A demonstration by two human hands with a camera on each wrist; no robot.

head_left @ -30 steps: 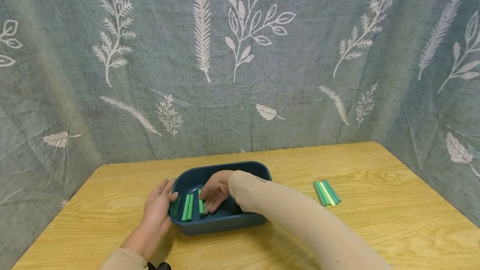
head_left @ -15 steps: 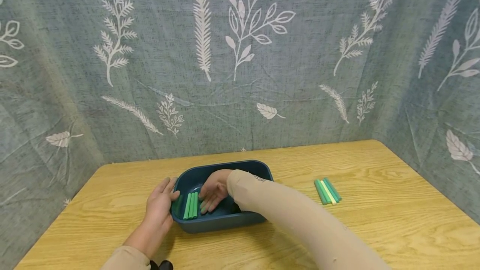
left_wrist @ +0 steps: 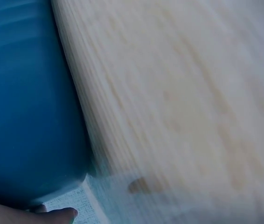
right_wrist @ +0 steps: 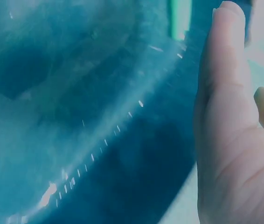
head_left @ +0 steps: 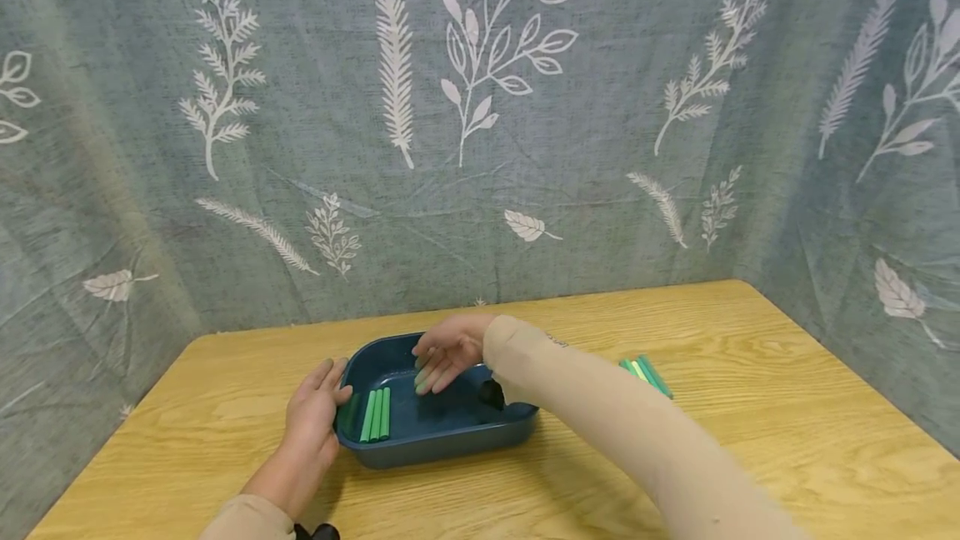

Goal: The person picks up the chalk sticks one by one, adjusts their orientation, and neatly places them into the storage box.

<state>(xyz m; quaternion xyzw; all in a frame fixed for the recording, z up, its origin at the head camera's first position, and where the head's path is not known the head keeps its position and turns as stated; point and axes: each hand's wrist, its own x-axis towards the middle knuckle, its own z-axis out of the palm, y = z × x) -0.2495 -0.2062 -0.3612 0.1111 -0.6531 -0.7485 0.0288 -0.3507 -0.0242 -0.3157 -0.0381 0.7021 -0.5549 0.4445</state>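
Note:
A dark blue plastic tub (head_left: 442, 450) stands on the table. Inside its left end lie three slim green sticks (head_left: 377, 415), side by side. My left hand (head_left: 313, 411) rests along the tub's left wall, with fingers extended and the thumb at the rim. In the left wrist view, fingers (left_wrist: 59, 215) show at the tub's corner. Over the middle of the tub is my right hand (head_left: 450, 352), holding nothing, its fingers extended and green-stained at the tips. One green stick (right_wrist: 181, 18) shows past that hand in the right wrist view.
Several green sticks and a pale yellow one (head_left: 637, 369) lie on the wooden table (head_left: 600, 461) to the right, partly hidden by the right sleeve (head_left: 600, 407). A leaf-patterned grey-green cloth (head_left: 420, 240) hangs behind the table.
A third green stick, under my right fingers earlier, now lies against the other two. My right hand has lifted off and moved up and right. My left hand keeps its place at the tub.

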